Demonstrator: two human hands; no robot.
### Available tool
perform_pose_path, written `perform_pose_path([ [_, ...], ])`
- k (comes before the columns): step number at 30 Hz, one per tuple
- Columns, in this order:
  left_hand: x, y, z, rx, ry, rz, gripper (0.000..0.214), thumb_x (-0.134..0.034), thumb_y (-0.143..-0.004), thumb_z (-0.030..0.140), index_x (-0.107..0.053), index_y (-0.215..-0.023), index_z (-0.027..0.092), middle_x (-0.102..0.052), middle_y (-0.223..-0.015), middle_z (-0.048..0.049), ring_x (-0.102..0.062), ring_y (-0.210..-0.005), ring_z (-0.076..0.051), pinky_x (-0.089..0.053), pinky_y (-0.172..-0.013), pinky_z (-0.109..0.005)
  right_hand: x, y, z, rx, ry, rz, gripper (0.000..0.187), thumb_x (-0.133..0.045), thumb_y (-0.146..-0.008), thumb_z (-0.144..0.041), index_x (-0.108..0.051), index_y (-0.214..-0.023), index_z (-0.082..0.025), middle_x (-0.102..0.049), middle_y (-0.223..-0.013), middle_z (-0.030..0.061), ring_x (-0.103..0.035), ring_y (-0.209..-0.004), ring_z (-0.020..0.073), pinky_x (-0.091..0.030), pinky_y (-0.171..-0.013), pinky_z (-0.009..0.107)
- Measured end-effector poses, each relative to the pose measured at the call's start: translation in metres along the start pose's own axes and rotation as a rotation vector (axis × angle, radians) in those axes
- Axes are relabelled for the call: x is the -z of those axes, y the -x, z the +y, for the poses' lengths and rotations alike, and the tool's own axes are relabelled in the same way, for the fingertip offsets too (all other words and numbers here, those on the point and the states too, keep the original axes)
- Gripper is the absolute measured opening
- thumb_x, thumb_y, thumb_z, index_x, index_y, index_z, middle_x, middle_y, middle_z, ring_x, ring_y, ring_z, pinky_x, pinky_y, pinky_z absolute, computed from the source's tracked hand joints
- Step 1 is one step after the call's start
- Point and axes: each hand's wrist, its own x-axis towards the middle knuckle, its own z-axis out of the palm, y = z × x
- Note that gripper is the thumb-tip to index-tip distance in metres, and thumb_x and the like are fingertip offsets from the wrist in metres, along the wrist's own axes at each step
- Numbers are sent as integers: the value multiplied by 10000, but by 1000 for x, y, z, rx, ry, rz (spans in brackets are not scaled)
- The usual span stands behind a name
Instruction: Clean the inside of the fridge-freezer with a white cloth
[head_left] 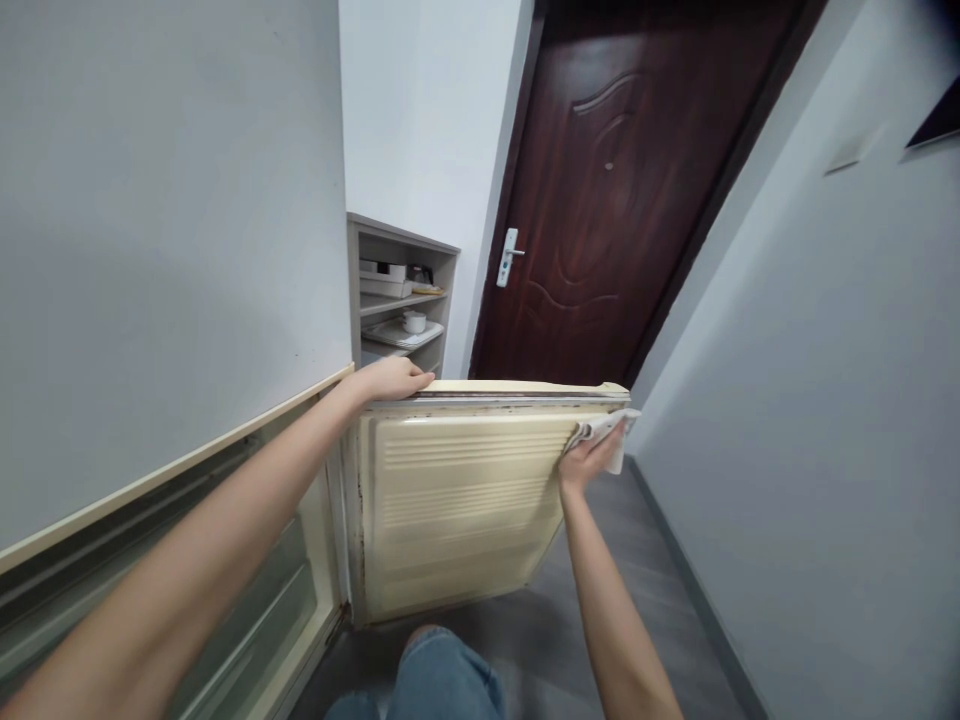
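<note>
A cream fridge door [457, 510] stands swung open in front of me, its ribbed inner side facing me. My left hand [394, 380] lies on the door's top edge near the hinge side, fingers curled over it. My right hand [589, 458] presses a white cloth [609, 435] against the door's upper right corner, by the dirty rubber seal [510, 405].
The open fridge body [247, 600] is at lower left under a white wall. A grey shelf unit [397, 295] with dishes stands behind the door. A dark brown entry door [622, 190] closes the corridor. My knee in jeans [442, 680] shows at the bottom. A wall runs along the right.
</note>
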Motion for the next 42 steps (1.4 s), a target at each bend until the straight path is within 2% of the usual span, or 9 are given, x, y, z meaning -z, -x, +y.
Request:
perform_pose_path([
  [8,0,2,-1,-2,-11,16,523,-275,-796,620,-520,-562,221,-600,-644,-56,-537,-632,-203,-358,-604,-322,-8,106,36,-311,46,47,622,-223,-943,-391,-267,-1448,-31,-346,-1446,265,-289,-1392,301,-262,-1109,578],
  [12,1,3,2,7,-6,7,518,-278,-797,614,-521,-566,218,-586,-633,-53,-521,-624,-194,-351,-600,-319,-7,114,36,-316,43,2,649,-227,-934,-386,-213,-1461,-8,-282,-1468,295,-236,-1408,331,-245,-1091,629],
  [18,-1,1,1,11,0,5,523,-275,-797,622,-513,-565,218,-619,-669,-58,-543,-654,-202,-353,-613,-320,-17,95,-73,-114,-1,-25,612,-226,-964,-341,-160,-1493,-42,-214,-1521,244,-133,-1439,315,-165,-1115,627],
  [23,0,0,2,19,-17,14,500,-283,-800,601,-502,-558,222,-619,-655,-56,-550,-654,-204,-357,-612,-319,-21,177,-171,214,-78,-253,638,-261,-951,-325,-90,-1509,-65,-228,-1519,231,-42,-1437,384,-245,-993,750],
  [27,-1,-1,0,9,-17,22,495,-277,-804,595,-475,-542,224,-575,-599,-38,-518,-611,-189,-342,-595,-318,-19,231,-204,621,-46,-421,577,-378,-916,-375,-306,-1468,-223,-435,-1451,29,-284,-1397,308,-494,-946,540],
  [30,-2,-2,-2,-5,-12,29,501,-283,-802,607,-466,-537,225,-560,-581,-30,-505,-591,-183,-334,-588,-317,-13,224,-195,824,-100,-563,524,-449,-884,-355,-416,-1405,-306,-500,-1392,-77,-451,-1301,221,-514,-965,380],
  [32,-3,-2,-3,-5,-7,30,504,-289,-801,613,-473,-538,224,-567,-587,-27,-516,-599,-183,-336,-591,-314,-7,207,-173,825,-139,-571,541,-471,-872,-354,-413,-1407,-308,-540,-1356,-68,-479,-1274,224,-493,-981,380],
  [36,-2,0,-2,2,-10,30,511,-292,-798,618,-464,-526,221,-542,-575,-18,-508,-592,-175,-328,-579,-305,2,169,-108,731,-40,-392,613,-434,-882,-319,-294,-1474,-247,-599,-1286,68,-374,-1349,292,-442,-976,508],
  [42,1,2,0,-3,14,25,493,-306,-794,608,-429,-511,223,-517,-567,-19,-478,-577,-176,-318,-580,-322,11,80,-23,381,155,-183,644,-341,-933,-319,-132,-1510,-125,-321,-1486,218,-169,-1431,326,-287,-1044,630],
])
